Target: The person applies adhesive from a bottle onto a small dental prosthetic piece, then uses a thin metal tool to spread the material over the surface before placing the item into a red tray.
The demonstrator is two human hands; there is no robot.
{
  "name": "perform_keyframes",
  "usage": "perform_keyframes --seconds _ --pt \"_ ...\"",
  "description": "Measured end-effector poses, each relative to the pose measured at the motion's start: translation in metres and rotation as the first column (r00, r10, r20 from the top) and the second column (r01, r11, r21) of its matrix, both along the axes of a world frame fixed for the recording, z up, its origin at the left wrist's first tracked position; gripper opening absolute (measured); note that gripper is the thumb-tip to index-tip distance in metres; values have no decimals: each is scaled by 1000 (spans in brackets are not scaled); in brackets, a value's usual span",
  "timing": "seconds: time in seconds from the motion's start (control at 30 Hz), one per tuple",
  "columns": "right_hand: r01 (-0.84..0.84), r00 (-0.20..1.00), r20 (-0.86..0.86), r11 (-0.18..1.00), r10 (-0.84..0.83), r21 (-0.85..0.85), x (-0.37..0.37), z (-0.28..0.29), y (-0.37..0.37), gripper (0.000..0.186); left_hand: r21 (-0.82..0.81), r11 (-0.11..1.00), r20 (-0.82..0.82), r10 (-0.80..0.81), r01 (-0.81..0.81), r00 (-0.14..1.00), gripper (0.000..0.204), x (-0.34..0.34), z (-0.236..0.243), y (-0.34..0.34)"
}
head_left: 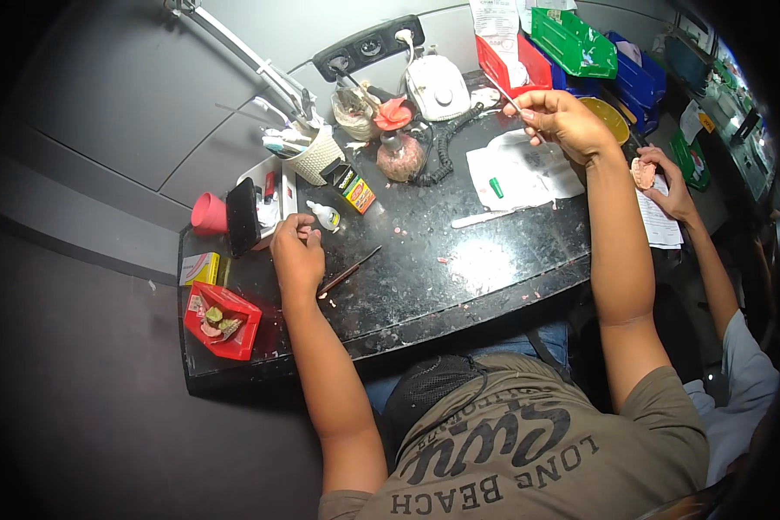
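Observation:
Above the far right of the bench, my right hand [572,126] is closed around a slim metal hand tool [500,90], held slanting. My left hand [297,260] rests at the left with its fingers curled together; whatever they pinch is too small to make out. Close to it are a white dropper bottle [325,215], a black and yellow carton [354,191] and a brown-handled tool [342,277] lying on the bench. Below my right hand, a white paper towel [537,173] bears a small green piece [496,187]. A pale flat spatula [494,217] lies along its near edge.
A red bin [243,341] with dental models stands front left, below a pink cup [208,214]. Behind are a brush basket [319,159], a glass jar [400,156] and a white corded device [438,89]. At right, another person's hand [672,186] holds a dental model [642,173].

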State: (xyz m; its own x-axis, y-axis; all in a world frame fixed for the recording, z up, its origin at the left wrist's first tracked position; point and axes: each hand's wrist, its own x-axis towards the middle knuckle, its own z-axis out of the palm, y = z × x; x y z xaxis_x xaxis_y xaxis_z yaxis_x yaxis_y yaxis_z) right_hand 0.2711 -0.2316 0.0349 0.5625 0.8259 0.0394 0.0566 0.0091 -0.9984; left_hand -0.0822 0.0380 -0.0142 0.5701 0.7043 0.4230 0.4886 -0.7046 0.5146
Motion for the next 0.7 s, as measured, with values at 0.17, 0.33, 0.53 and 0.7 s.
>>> perform_keyframes --seconds 0.17,0.33,0.53,0.7 --pt "-97 995 -35 995 98 30 -7 3 2 20 62 998 141 12 -21 990 19 -2 7 -3" --pt "-185 971 -119 970 205 159 -18 6 4 21 15 1000 363 15 -22 932 18 4 18 -16" --pt "-232 965 -71 949 252 215 -27 2 12 14 228 966 660 -246 122 710 18 8 18 -19" --pt "-233 962 -87 947 257 220 -33 1 17 14 123 950 784 -270 287 558 16 26 21 -41"
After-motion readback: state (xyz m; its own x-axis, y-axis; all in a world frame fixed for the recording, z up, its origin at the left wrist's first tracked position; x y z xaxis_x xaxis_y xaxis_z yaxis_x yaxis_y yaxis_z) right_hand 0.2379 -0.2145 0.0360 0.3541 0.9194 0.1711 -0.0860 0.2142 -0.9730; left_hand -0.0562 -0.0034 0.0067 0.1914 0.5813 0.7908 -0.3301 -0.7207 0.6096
